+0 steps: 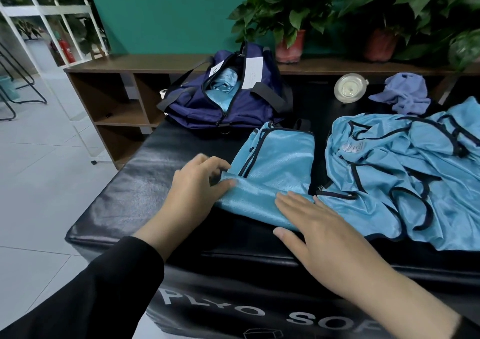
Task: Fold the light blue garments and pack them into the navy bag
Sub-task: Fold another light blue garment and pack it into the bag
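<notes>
My left hand (200, 182) pinches the corner of one half-folded light blue garment (275, 167) on the black padded box (145, 182), while my right hand (319, 232) lies flat and relaxed on its near edge. Beside it — a loose pile of more blue garments (405, 172), number unclear. One navy bag (228, 97) stands unzipped behind, blue fabric already inside. Two potted plants (288, 21) line the shelf.

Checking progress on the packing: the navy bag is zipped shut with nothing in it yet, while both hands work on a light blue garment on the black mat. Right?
Not quite. In the head view the navy bag is unzipped, with light blue fabric already inside. The rest holds: the left hand and right hand work on the light blue garment on the black mat.
</notes>
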